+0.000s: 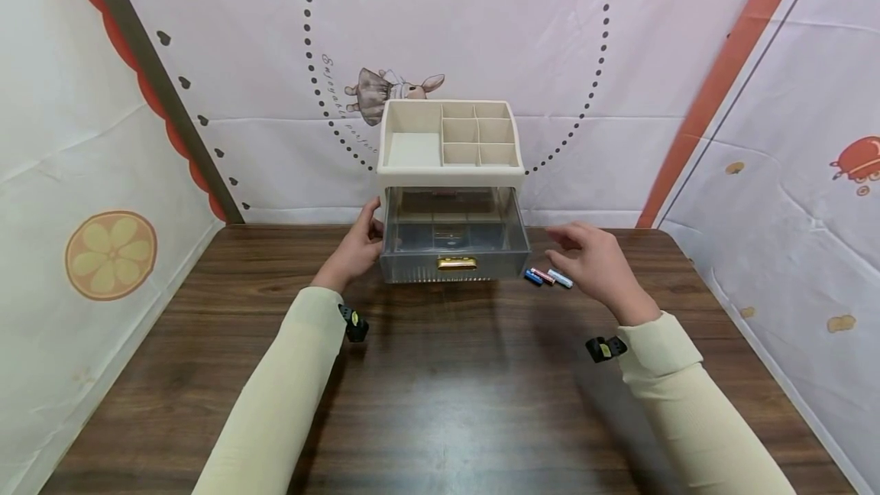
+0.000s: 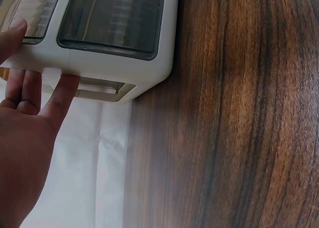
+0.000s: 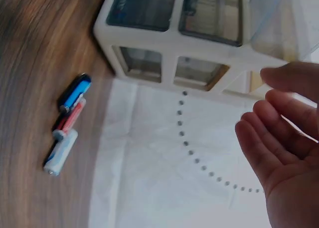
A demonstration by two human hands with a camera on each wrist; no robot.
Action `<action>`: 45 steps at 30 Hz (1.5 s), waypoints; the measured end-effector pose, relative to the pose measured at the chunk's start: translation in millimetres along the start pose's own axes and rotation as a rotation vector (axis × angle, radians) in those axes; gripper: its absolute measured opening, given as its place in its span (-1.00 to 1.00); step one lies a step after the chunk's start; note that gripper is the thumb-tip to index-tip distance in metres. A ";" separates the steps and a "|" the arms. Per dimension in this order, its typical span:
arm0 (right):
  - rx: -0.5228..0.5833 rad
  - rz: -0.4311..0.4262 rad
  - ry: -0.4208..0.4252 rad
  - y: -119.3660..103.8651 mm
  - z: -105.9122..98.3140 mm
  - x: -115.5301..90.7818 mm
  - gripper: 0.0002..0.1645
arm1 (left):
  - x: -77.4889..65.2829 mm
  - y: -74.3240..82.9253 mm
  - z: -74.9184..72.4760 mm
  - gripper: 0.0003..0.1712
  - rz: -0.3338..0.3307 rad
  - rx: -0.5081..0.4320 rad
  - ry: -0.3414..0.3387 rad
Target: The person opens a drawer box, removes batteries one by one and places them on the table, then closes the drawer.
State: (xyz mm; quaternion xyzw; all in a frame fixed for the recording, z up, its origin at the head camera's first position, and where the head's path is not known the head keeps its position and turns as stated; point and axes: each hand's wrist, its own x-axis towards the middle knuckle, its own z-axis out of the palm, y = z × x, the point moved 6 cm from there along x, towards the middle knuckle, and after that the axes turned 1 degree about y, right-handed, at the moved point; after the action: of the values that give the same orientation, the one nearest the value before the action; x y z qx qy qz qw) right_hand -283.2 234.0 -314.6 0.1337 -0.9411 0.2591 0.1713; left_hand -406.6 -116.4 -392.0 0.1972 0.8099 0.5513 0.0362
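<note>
Cream organizer (image 1: pixel 450 172): side windows (image 3: pixel 141 8), seemingly plastic, wrist views only.

Smooth plastic organizer (image 1: pixel 450 172) against the left fingers (image 2: pixel 62 94), with glossy clear-plastic drawer (image 1: pixel 412 266) and shiny metallic handle (image 1: pixel 457 263); smooth-cased batteries (image 1: pixel 542 276) near the right fingers (image 3: pixel 257 147); glossy wood-grain surface (image 1: pixel 440 388) beneath both, creased matt cloth backdrop (image 1: pixel 481 37) beyond.

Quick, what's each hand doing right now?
Left hand: holding the side of the drawer organizer.
Right hand: open, holding nothing.
</note>
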 end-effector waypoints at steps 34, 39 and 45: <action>0.419 -0.087 0.225 -49.1 -0.4 -29.3 -0.69 | -0.2 0.5 -0.1 -0.04 -0.006 0.004 0.000; 0.426 -0.045 0.257 -49.5 0.1 -29.1 -0.81 | 1.0 1.3 0.2 -0.04 0.027 -0.017 0.001; 0.455 0.002 0.278 -49.5 2.0 -28.9 -0.85 | -1.1 -0.4 0.3 -0.04 0.013 -0.018 -0.007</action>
State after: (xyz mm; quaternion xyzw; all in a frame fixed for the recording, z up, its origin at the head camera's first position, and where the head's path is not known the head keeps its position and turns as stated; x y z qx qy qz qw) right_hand -240.7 196.6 -305.7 0.1312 -0.8261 0.4801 0.2643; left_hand -405.6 -116.7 -392.7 0.2038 0.8034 0.5582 0.0370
